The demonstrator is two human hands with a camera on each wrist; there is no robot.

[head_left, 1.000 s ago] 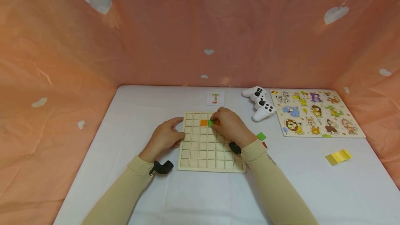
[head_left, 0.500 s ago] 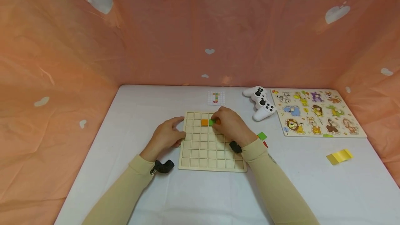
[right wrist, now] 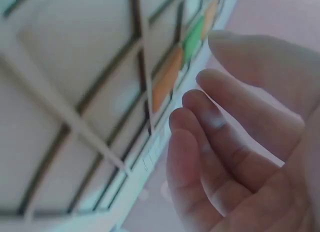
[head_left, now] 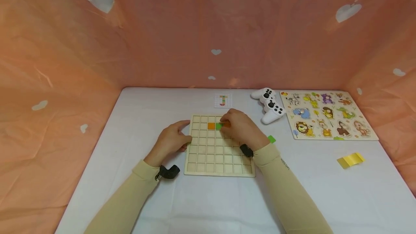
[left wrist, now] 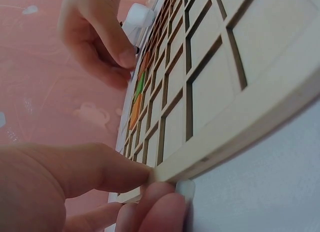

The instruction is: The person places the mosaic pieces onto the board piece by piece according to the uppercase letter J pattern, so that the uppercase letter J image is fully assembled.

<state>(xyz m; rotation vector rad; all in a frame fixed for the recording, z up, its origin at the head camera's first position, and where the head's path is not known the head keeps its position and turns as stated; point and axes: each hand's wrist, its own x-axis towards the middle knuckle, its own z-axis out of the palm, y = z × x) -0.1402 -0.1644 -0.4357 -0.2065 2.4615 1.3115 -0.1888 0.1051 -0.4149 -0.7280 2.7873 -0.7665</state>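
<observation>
A pale wooden grid board point(head_left: 206, 158) lies on the table. My left hand point(head_left: 171, 139) grips its left edge; in the left wrist view the thumb point(left wrist: 120, 174) lies on the rim and curled fingers come up against the side. Three square tiles sit side by side in one row near the far edge: an orange tile point(head_left: 211, 126), a green tile point(head_left: 218, 126) and another orange tile point(right wrist: 167, 79). Over the right end of that row hovers my right hand point(head_left: 242, 127). In the right wrist view its fingers point(right wrist: 185, 157) are loosely bent, with nothing between them and the thumb.
Behind the board lies a small card point(head_left: 223, 100) with a coloured J pattern. A white game controller point(head_left: 269, 105) and an animal puzzle board point(head_left: 328, 116) are at the back right. A loose green tile point(head_left: 271, 139) peeks out beside my right wrist; a yellow strip point(head_left: 351, 160) lies farther right.
My right hand has shifted slightly right, off the tiles, and its sleeve now covers the red piece seen before by the loose green tile. The left hand keeps its grip on the board.
</observation>
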